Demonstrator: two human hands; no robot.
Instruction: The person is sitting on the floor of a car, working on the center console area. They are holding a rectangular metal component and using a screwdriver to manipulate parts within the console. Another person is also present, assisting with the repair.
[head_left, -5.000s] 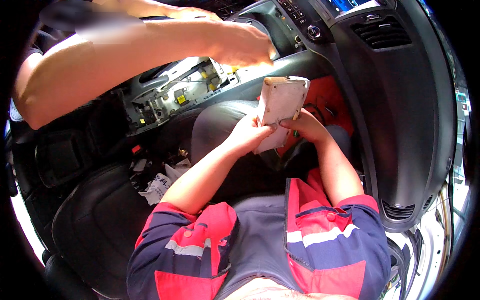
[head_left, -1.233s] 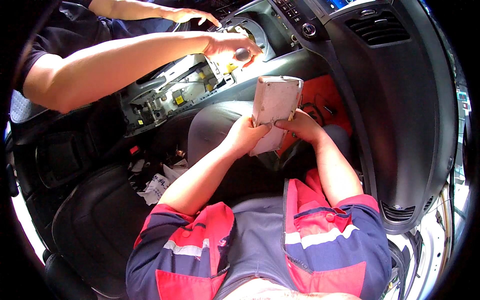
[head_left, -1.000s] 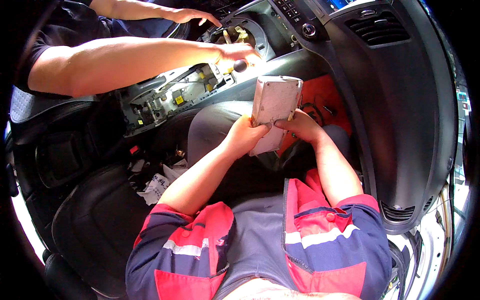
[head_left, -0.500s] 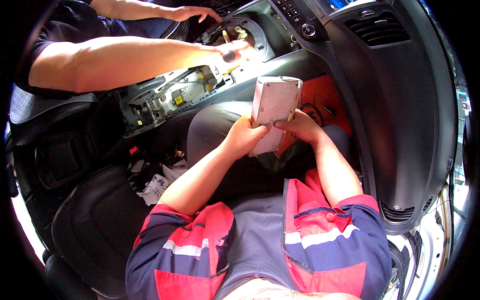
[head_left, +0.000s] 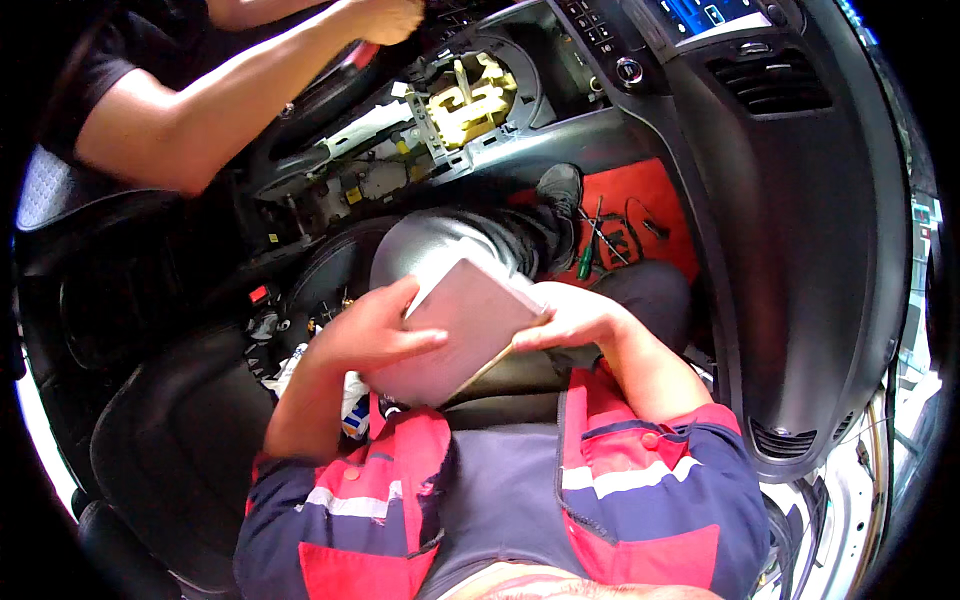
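Both hands hold a flat grey box-like unit (head_left: 468, 325) over my lap, tilted with its plain broad face up. My left hand (head_left: 375, 325) grips its left side, thumb lying across the face. On the opposite edge, my right hand (head_left: 572, 315) is closed with its thumb near the corner. The fingers beneath the unit are hidden. Motion blurs the unit and my left hand a little.
At upper left a co-worker's arm (head_left: 235, 100) reaches over the opened centre console (head_left: 370, 165), its gear-shift mechanism (head_left: 470, 105) exposed. A green-handled screwdriver (head_left: 585, 262) lies on the red floor mat (head_left: 655, 200). The dashboard (head_left: 800, 220) bounds the right.
The unit has come down toward my lap and turned, showing its other, plainer face. My left hand has shifted left along it. The co-worker's arms have drawn back from the gear-shift mechanism.
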